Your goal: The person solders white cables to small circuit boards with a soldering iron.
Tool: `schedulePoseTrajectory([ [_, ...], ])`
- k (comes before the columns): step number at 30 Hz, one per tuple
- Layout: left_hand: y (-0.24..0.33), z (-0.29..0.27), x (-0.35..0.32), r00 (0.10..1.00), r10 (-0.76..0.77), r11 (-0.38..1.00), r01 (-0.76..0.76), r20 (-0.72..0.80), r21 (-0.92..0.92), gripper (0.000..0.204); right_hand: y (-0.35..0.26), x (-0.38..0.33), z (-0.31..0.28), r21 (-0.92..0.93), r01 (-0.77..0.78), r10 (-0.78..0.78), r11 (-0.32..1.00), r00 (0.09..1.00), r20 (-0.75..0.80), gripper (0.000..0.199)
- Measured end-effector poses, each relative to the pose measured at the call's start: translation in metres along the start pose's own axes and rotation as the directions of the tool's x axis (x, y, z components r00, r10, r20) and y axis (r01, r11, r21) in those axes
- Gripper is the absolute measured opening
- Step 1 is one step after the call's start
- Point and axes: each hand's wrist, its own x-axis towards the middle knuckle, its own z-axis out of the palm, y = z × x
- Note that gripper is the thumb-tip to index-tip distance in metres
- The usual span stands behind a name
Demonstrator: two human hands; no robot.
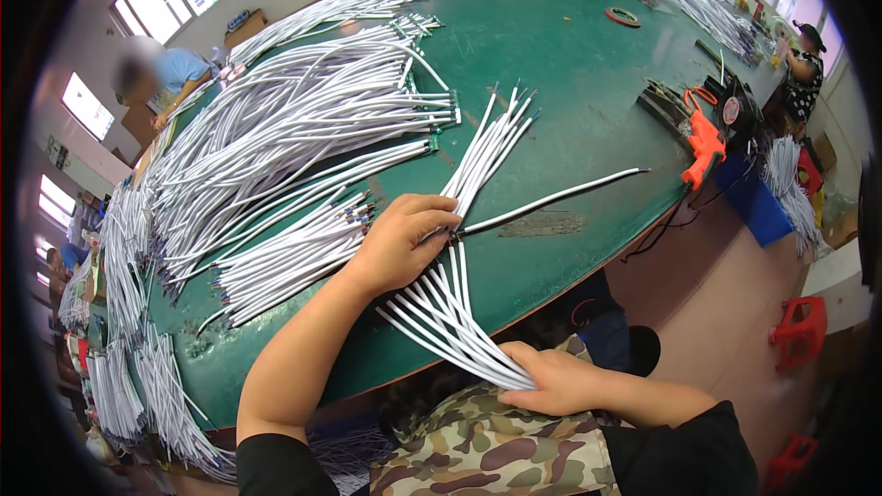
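My left hand is wrapped around the middle of a bundle of white cables at the table's near edge. The far ends of the bundle fan out beyond my fingers, showing dark tips. One single cable sticks out to the right from beside my fingertips. Low by my lap, my right hand is closed around the near end of the same bundle, hiding those ends. Left of my left forearm lies a row of shorter white cables with bare-looking, coloured tips.
A large heap of white cables covers the green table on the left. An orange glue gun lies at the right edge, near a tape roll. A blue bin and red stool stand right. Other people sit around.
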Motion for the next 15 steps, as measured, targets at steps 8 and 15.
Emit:
schedulePoseTrajectory([
  [8,0.001,0.0,-0.013,0.992,0.125,0.991,-0.123,-0.032,0.056,0.035,-0.029,-0.01,-0.008,-0.327,-0.054,0.031,0.943,0.997,-0.074,0.071],
  [15,0.008,-0.017,-0.022,0.992,-0.087,0.983,0.07,-0.094,-0.17,0.035,-0.041,0.024,-0.039,-0.528,0.314,-0.577,0.789,0.675,-0.46,0.05],
])
